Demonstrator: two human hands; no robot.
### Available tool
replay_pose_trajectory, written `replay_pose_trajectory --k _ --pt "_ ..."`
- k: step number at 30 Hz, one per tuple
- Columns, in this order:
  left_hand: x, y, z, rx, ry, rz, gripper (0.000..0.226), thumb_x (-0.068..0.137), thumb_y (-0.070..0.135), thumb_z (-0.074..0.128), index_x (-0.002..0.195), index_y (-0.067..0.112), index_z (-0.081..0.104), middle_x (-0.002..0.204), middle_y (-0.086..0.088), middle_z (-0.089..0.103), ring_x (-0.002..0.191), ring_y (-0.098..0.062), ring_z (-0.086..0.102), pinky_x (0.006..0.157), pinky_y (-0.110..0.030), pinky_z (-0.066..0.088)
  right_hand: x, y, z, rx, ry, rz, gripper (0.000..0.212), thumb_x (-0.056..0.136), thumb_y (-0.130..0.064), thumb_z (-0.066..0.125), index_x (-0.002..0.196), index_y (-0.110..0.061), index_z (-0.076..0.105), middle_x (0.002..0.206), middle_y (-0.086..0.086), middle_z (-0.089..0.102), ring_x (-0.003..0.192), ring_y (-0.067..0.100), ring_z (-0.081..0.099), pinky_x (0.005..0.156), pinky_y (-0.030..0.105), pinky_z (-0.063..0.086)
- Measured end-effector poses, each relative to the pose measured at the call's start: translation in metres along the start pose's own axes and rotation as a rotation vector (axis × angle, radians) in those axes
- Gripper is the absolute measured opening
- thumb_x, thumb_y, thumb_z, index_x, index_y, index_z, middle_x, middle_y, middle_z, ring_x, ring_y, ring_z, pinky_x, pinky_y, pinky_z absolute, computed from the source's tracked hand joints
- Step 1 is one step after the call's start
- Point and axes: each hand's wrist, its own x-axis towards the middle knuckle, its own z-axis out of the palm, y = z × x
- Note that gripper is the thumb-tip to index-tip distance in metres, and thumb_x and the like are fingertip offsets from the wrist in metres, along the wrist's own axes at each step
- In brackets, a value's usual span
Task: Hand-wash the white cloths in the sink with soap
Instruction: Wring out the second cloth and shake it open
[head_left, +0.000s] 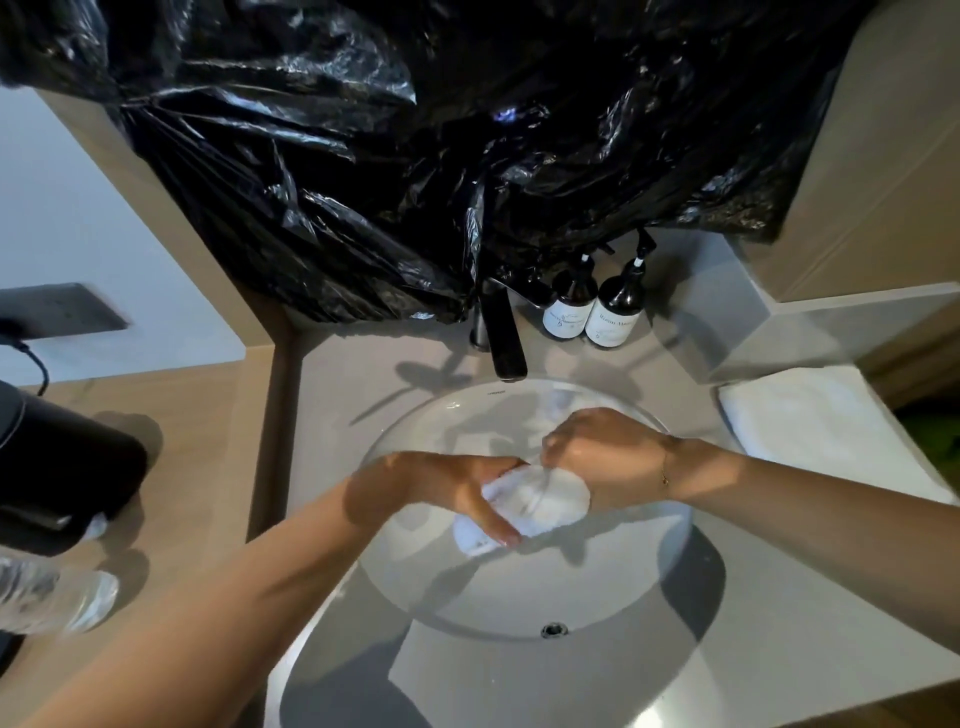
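Over the round white sink (644, 587), both hands are bunched up on one white cloth (535, 501). My left hand (457, 486) grasps it from the left, thumb curled along the near side, and the right hand (602, 449) clamps down on it from above, fingers bent around the far end. So the cloth sits squeezed between them, held above the basin, with a loose bit hanging toward the bowl. Behind that there's a black tap (501, 332), and just right of it two dark pump bottles (592, 306) standing side by side. Black plastic sheeting (415, 156) covers the wall above. Folded white towel (810, 421) lies on the counter to the right.
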Motion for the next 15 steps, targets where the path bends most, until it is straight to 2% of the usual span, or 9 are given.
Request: replay_pose_trajectory --k 2,3,5,7,8,10,12,13,15 --pt "0.009 0.003 0.014 -0.039 0.006 -0.055 0.077 0.065 0.032 0.089 0.132 0.026 0.051 0.118 0.018 0.062 0.112 -0.006 0.056 0.098 -0.021 0.043 -0.002 0.001 -0.009 -0.163 0.201 -0.068 0.013 0.064 -0.03 0.068 0.073 -0.022 0.065 0.072 -0.006 0.065 0.068 0.021 0.065 0.063 0.029 0.053" --pt "0.013 0.003 0.023 -0.083 0.041 -0.068 0.074 0.063 0.032 0.091 0.127 0.023 0.055 0.114 0.015 0.065 0.109 -0.005 0.06 0.095 -0.022 0.048 -0.003 0.002 -0.011 -0.203 0.25 -0.071 0.013 0.056 -0.025 0.069 0.067 -0.023 0.062 0.064 -0.007 0.061 0.06 0.018 0.063 0.057 0.025 0.049" --pt "0.021 -0.001 0.041 -0.187 0.158 -0.059 0.079 0.053 0.04 0.092 0.122 0.022 0.058 0.113 0.006 0.067 0.104 -0.008 0.064 0.092 -0.028 0.054 -0.002 0.005 -0.011 -0.22 0.283 -0.044 0.019 0.046 -0.021 0.066 0.064 -0.023 0.059 0.06 -0.008 0.057 0.053 0.016 0.059 0.052 0.02 0.044" --pt "0.024 -0.004 0.051 -0.227 0.316 -0.07 0.083 0.049 0.043 0.089 0.122 0.023 0.055 0.111 0.006 0.064 0.099 -0.009 0.063 0.084 -0.026 0.055 0.007 0.011 0.0 -0.227 0.277 0.028 0.023 0.046 -0.016 0.065 0.068 -0.02 0.06 0.065 -0.006 0.059 0.056 0.019 0.06 0.055 0.021 0.045" --pt "0.025 -0.005 0.053 -0.161 0.391 -0.111 0.077 0.055 0.04 0.087 0.122 0.023 0.053 0.109 0.007 0.063 0.097 -0.011 0.062 0.08 -0.025 0.053 0.011 0.011 0.009 -0.225 0.276 0.08 0.023 0.048 -0.016 0.068 0.069 -0.019 0.061 0.068 -0.004 0.06 0.057 0.02 0.061 0.055 0.021 0.044" --pt "0.026 -0.009 0.048 0.144 0.58 -0.219 0.06 0.067 0.038 0.08 0.117 0.022 0.051 0.104 0.004 0.065 0.094 -0.019 0.063 0.077 -0.03 0.052 0.018 0.007 0.022 -0.15 0.227 0.212 0.02 0.058 -0.021 0.073 0.074 -0.019 0.062 0.073 -0.003 0.062 0.064 0.022 0.064 0.057 0.02 0.036" --pt "0.031 -0.022 0.042 0.517 0.823 -0.255 0.044 0.069 0.033 0.075 0.106 0.02 0.056 0.092 0.001 0.068 0.085 -0.021 0.067 0.068 -0.029 0.051 0.028 -0.003 0.029 0.031 0.04 0.353 0.009 0.077 -0.027 0.063 0.075 -0.022 0.057 0.076 -0.003 0.061 0.08 0.023 0.064 0.064 0.023 0.037" --pt "0.037 -0.033 0.037 0.664 0.926 -0.211 0.04 0.059 0.026 0.079 0.094 0.018 0.061 0.079 0.001 0.067 0.072 -0.02 0.068 0.058 -0.026 0.05 0.033 -0.01 0.031 0.136 -0.051 0.4 0.013 0.081 -0.029 0.059 0.071 -0.023 0.053 0.071 -0.004 0.059 0.081 0.024 0.064 0.064 0.024 0.039" --pt "0.045 -0.045 0.024 0.812 0.985 -0.108 0.042 0.031 0.015 0.083 0.066 0.018 0.06 0.054 0.003 0.055 0.046 -0.017 0.057 0.042 -0.019 0.039 0.041 -0.023 0.041 0.369 -0.09 0.517 0.012 0.082 -0.031 0.058 0.075 -0.021 0.059 0.072 -0.002 0.064 0.079 0.023 0.066 0.06 0.025 0.044"
